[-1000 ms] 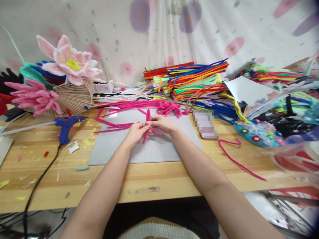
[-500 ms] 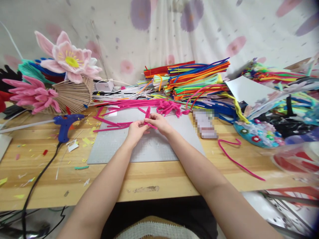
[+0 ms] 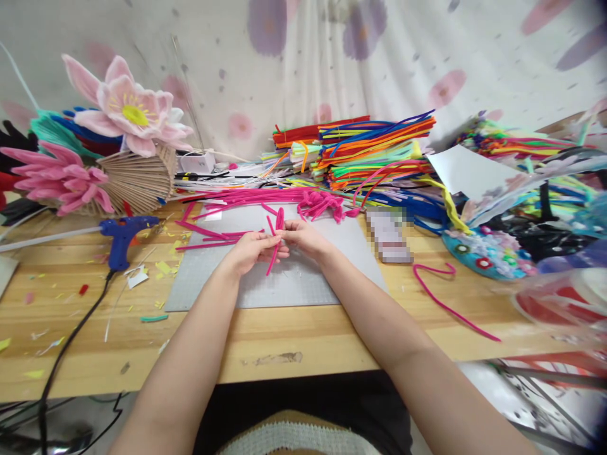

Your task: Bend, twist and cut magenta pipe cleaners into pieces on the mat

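Observation:
Above the grey cutting mat [image 3: 303, 291], my left hand [image 3: 253, 248] and my right hand [image 3: 303, 237] meet, fingertips together. Both pinch a magenta pipe cleaner [image 3: 279, 218] bent into a narrow loop that points up, with a loose end hanging down below the fingers. Where the fingers overlap, the middle of the piece is hidden. Left of my hands lie several cut magenta pipe cleaners [image 3: 213, 240]. Behind them is a bundle of long magenta pipe cleaners [image 3: 256, 197], with a heap of curled magenta pieces [image 3: 322, 205] at its right.
A blue glue gun [image 3: 122, 240] with its cord lies at left, among scraps. Pink fluffy flowers [image 3: 135, 114] stand behind it. Colourful pipe-cleaner bundles [image 3: 374, 151] are stacked at the back. On the right are a phone [image 3: 389, 237], a bent magenta pipe cleaner [image 3: 450, 306] and a clear tub [image 3: 564, 300].
The pipe cleaner has turned in my fingers: its loose end, which pointed right, now hangs down toward me. My left hand has shifted slightly left, its fingers more extended.

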The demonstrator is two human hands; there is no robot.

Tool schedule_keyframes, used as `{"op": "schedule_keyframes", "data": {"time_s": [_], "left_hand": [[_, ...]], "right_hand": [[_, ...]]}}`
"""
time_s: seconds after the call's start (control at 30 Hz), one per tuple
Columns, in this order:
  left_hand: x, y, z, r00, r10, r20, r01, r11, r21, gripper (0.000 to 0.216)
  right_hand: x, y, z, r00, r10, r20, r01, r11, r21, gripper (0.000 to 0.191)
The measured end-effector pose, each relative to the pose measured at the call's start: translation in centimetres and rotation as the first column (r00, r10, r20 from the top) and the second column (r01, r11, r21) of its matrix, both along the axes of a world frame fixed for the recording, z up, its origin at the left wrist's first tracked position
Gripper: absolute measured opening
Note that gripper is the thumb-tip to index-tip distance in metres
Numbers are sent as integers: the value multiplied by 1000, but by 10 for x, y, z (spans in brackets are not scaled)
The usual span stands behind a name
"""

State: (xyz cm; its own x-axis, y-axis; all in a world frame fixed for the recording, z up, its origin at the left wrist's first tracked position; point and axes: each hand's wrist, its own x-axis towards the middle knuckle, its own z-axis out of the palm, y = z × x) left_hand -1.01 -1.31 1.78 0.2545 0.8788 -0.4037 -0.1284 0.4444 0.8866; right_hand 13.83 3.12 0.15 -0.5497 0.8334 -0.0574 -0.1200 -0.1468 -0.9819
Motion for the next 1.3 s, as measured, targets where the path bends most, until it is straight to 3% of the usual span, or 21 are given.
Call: {"op": "schedule_keyframes", "data": {"time_s": [0.17, 0.37, 0.63, 0.83, 1.17, 1.23, 1.3], "left_hand": [[3, 3, -2, 996, 55, 75, -52, 998, -40, 11], [8, 4, -1, 974, 187, 128, -175, 980, -96, 11], [3, 4, -1, 886, 178, 428, -29, 943, -332, 29], [9, 2, 5, 891, 269, 367, -128, 923, -364, 26], [14, 5, -4, 941, 203, 270, -165, 973, -159, 16], [17, 5, -7, 969, 212, 124, -209, 977, -34, 12], [21, 3, -11, 927, 359, -108, -331, 918, 217, 13]], "right_hand": [[-1, 1, -3, 998, -17, -68, 9, 993, -116, 34], [-9, 3, -12, 977, -163, -135, 145, 980, -134, 35], [-11, -7, -2, 948, -121, -295, 69, 981, -181, 31], [-9, -6, -1, 949, -83, -303, 16, 976, -217, 27], [-1, 4, -1, 992, -41, -120, 23, 989, -143, 32], [-1, 6, -3, 994, -93, -58, 88, 992, -92, 35], [-3, 8, -5, 981, -195, -4, 194, 980, -30, 36]]}}
